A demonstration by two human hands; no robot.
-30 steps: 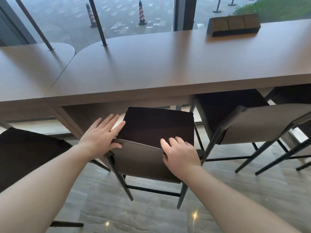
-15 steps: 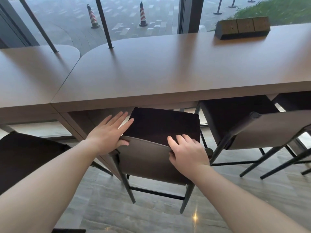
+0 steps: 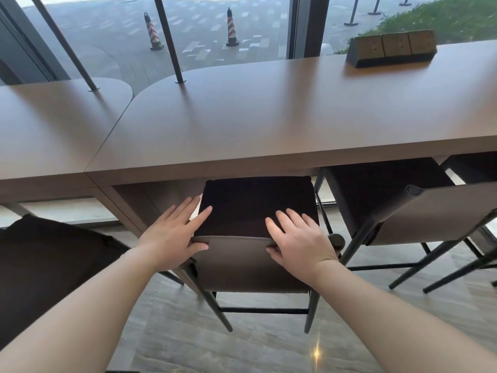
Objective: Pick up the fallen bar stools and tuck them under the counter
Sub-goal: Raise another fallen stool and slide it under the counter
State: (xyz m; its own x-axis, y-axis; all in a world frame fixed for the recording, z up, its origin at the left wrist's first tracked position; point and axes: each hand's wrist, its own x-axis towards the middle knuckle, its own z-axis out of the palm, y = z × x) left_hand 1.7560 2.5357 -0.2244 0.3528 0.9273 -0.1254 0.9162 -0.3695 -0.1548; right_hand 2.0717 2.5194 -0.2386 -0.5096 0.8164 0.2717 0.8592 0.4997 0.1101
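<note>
Head view: your left hand and right hand, seemingly gripping the dark-seated, tan-backed metal stool, have nudged it further beneath the brown wooden surface.

No words, labels, brand marks or numbers can be read anywhere here. The wooden block on the counter has three panels with small dark marks, too small to make out as writing. The traffic cones outside the window carry red and white stripes only, with no lettering.
</note>
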